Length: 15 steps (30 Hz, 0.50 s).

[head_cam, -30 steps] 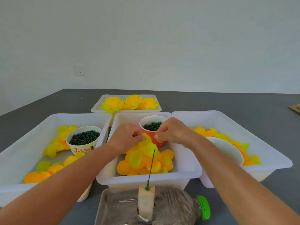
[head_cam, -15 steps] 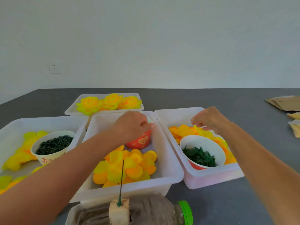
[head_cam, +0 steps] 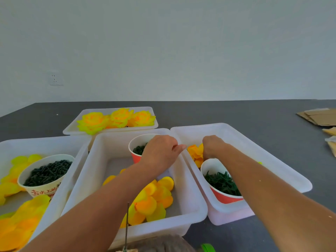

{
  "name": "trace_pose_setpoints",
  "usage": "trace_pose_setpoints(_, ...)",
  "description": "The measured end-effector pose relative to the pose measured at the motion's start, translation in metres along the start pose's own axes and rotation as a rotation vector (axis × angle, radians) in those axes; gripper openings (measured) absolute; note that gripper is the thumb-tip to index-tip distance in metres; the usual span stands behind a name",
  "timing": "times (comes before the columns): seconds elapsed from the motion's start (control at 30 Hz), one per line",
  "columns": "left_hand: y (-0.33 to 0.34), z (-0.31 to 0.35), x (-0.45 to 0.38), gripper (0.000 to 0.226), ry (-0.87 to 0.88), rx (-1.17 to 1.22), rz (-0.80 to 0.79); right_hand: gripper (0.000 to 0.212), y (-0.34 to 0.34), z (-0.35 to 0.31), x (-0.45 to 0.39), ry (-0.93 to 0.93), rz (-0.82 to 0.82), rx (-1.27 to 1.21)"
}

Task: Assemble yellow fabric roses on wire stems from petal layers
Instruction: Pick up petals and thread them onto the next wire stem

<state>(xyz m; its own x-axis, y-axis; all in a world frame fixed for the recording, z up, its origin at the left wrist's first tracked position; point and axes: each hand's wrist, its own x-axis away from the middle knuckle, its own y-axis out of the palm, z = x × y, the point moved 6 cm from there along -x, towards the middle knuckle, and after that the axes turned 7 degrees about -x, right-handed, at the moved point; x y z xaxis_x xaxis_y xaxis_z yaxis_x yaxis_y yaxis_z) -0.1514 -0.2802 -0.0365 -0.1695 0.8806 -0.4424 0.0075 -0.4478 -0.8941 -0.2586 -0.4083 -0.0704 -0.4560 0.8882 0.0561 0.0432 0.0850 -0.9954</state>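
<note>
The left hand (head_cam: 160, 151) hovers over the far end of the middle bin (head_cam: 189, 210), fingers curled beside the red cup (head_cam: 135, 157), though whether it holds anything I cannot tell. The right hand (head_cam: 213, 147) reaches down into the petals (head_cam: 195, 153) at the far end of the right bin (head_cam: 283, 171), fingertips hidden, so its grip is unclear too. More petal layers (head_cam: 154, 199) lie at the middle bin's near end, a wire stem (head_cam: 127, 224) stands upright at the table's near edge, and finished roses (head_cam: 118, 118) fill the far tray (head_cam: 72, 129).
</note>
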Motion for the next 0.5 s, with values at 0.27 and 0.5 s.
trace_pose_setpoints(0.27,0.006,-0.009,0.002,0.048,-0.028,-0.041,-0.024,0.034,-0.045,0.026,0.011,-0.004,0.087,-0.084)
trace_pose_setpoints(0.5,0.004,-0.005,0.001,0.044,-0.058,-0.004,-0.019,0.022,-0.054,0.039,0.022,-0.049,0.286,-0.517)
